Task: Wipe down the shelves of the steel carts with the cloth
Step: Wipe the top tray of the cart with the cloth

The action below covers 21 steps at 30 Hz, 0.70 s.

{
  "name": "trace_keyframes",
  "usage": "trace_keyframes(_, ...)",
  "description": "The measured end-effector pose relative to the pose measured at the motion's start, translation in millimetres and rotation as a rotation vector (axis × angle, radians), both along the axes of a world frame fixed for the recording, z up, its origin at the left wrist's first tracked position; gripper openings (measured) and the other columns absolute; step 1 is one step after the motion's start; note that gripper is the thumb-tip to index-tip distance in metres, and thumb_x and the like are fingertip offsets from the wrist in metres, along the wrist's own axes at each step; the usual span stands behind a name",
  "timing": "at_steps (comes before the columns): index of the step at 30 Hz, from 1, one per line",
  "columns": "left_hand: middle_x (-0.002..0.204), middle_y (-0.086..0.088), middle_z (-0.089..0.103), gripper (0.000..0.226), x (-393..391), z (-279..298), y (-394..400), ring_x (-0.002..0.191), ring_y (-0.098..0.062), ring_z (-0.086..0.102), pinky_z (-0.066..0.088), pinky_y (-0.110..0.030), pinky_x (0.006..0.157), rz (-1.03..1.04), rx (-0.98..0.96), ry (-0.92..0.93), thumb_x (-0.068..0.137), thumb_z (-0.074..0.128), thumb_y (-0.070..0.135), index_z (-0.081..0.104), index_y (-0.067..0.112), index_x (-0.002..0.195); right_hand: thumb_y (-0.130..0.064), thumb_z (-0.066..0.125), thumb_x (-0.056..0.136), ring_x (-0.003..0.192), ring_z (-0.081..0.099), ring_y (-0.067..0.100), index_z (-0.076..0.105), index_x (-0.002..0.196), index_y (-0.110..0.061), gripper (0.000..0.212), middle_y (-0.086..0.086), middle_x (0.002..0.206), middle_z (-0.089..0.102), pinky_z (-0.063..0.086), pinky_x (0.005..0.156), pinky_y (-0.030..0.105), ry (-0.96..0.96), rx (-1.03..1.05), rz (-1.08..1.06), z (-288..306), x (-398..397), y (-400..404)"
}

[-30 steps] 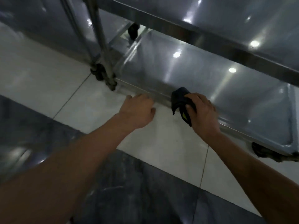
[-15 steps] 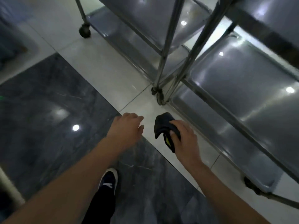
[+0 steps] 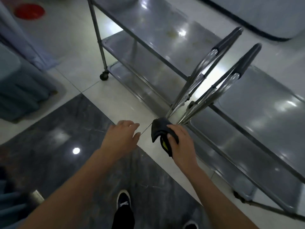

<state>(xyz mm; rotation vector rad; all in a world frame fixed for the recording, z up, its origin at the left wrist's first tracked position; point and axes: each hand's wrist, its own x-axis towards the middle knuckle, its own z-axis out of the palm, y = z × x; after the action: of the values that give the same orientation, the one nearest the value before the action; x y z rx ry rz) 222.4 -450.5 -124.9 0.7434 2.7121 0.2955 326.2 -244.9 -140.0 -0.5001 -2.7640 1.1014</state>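
Note:
Two steel carts stand side by side ahead of me, the left cart (image 3: pixel 148 47) and the right cart (image 3: pixel 257 113), each with shiny shelves and a black-capped handle. My right hand (image 3: pixel 183 144) grips a bunched dark cloth (image 3: pixel 160 129) with a yellow patch, held in the air over the floor just in front of the two carts' meeting corners. My left hand (image 3: pixel 122 138) hovers beside it, fingers apart, holding nothing. Neither hand touches a cart.
White and dark marble floor tiles lie below. My black shoe (image 3: pixel 123 202) stands on the dark tile. Blue fabric items (image 3: pixel 21 90) sit at the left, a red round object (image 3: pixel 29 11) at top left. A caster (image 3: pixel 104 76) supports the left cart.
Both hands have come away from the right cart's bottom shelf edge and risen. My view has lifted and pulled back, now showing both carts from above.

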Motion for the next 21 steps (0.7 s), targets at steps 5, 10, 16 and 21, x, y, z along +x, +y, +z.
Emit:
trace_keyframes(5, 0.148, 0.003, 0.052, 0.047, -41.5, 67.2, -5.6, 0.135, -0.022, 0.045, 0.04, -0.047, 0.107, -0.054, 0.026, 0.061, 0.103, 0.042, 0.044, 0.048, 0.026, 0.146, -0.017, 0.056, 0.1, 0.114, 0.054, 0.011, 0.06, 0.129, -0.022, 0.03, -0.005, 0.128, 0.059, 0.046, 0.102, 0.037, 0.096, 0.019, -0.016, 69.9, -40.3, -9.0)
trace_keyframes(10, 0.14, -0.001, 0.057, 0.042, -86.6, 113.4, 15.6, 0.129, -0.025, 0.049, 0.041, -0.046, 0.101, -0.079, 0.074, 0.147, 0.103, 0.043, 0.043, 0.054, 0.025, 0.139, -0.018, 0.055, 0.101, 0.116, 0.055, 0.015, 0.06, 0.131, -0.019, 0.03, 0.0, 0.13, 0.059, 0.045, 0.101, 0.03, 0.158, 0.06, -0.051, 110.3, -85.9, 4.9)
trace_keyframes(16, 0.138, -0.004, 0.06, 0.041, -154.1, 147.3, 53.5, 0.122, -0.028, 0.056, 0.046, -0.047, 0.102, -0.121, 0.111, 0.185, 0.102, 0.045, 0.039, 0.056, 0.023, 0.138, -0.02, 0.054, 0.101, 0.118, 0.054, 0.014, 0.059, 0.132, -0.024, 0.031, -0.003, 0.133, 0.057, 0.047, 0.103, 0.033, 0.231, 0.028, -0.1, 133.0, -151.9, 40.0)
trace_keyframes(21, 0.141, -0.006, 0.058, 0.042, -211.9, 160.2, 81.9, 0.127, -0.03, 0.053, 0.042, -0.047, 0.106, -0.08, 0.114, 0.185, 0.103, 0.045, 0.038, 0.055, 0.023, 0.14, -0.022, 0.054, 0.101, 0.115, 0.056, 0.015, 0.058, 0.132, -0.026, 0.032, -0.003, 0.133, 0.057, 0.046, 0.097, 0.026, 0.26, 0.014, -0.125, 139.4, -207.9, 82.9)
